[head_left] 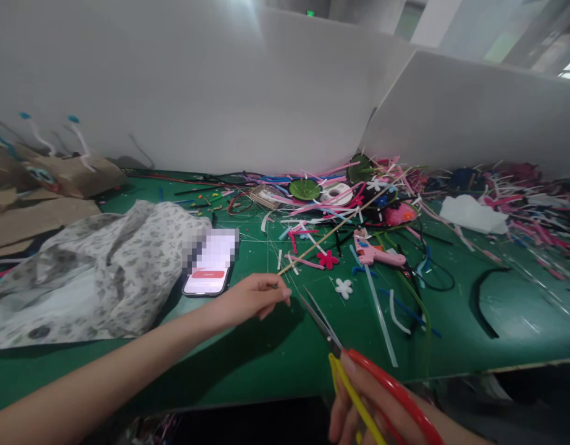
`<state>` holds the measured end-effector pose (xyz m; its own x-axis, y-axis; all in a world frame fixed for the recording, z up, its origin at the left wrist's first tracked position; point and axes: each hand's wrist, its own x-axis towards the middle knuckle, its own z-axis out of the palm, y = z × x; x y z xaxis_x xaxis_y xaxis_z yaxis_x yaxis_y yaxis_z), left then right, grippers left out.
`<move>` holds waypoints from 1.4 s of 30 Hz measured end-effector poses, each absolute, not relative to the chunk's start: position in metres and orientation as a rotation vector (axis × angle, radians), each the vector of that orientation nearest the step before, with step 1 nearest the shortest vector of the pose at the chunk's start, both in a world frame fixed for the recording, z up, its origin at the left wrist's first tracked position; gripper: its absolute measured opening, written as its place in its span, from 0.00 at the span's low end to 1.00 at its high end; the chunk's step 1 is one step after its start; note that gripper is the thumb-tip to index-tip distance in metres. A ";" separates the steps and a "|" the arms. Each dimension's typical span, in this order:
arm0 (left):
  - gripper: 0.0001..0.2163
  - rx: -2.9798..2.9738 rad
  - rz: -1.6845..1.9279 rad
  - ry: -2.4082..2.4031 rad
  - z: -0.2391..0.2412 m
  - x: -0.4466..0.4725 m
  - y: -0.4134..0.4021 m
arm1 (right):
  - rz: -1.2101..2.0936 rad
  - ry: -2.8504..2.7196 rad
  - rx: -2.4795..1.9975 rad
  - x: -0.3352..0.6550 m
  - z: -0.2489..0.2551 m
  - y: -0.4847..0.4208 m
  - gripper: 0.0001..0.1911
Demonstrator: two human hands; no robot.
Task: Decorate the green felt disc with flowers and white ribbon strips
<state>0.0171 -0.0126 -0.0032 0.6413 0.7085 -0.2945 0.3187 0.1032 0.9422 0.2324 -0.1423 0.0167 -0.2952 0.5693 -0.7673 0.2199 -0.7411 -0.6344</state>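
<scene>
My left hand (261, 295) hovers over the green table with thumb and fingers pinched together. Whatever lies between its fingertips is too small to make out. In my right hand (354, 395) are scissors (328, 337) with red handles, their blades slightly apart and pointing toward my left fingertips. A bent yellow strip (359, 405), like a pipe cleaner, runs along the same hand beside the handles. Beyond my left hand a thin wooden stick (335, 228) slants away to the right. A white flower shape (344, 288) and a pink flower shape (328, 259) lie nearby.
Left of my hand are a phone (210, 262) and patterned cloth (108, 266). A pink glue gun (380, 254) with a clear glue stick (381, 315) lies on the right. Tangled pipe cleaners (307, 207) line the back, before a grey partition (173, 80).
</scene>
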 end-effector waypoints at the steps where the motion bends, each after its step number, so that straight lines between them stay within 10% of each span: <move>1: 0.13 1.487 0.344 0.892 -0.003 0.018 -0.015 | 2.131 -0.984 -1.721 0.230 0.016 -0.140 0.36; 42: 0.12 1.378 0.250 0.928 -0.005 0.039 0.006 | 2.068 -0.773 -1.732 0.228 -0.027 -0.098 0.31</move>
<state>0.0387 0.0061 -0.0051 0.6369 0.6506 -0.4137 0.3546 0.2293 0.9065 0.2282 -0.0984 -0.0268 -0.2036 0.5729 -0.7939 0.0883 -0.7969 -0.5976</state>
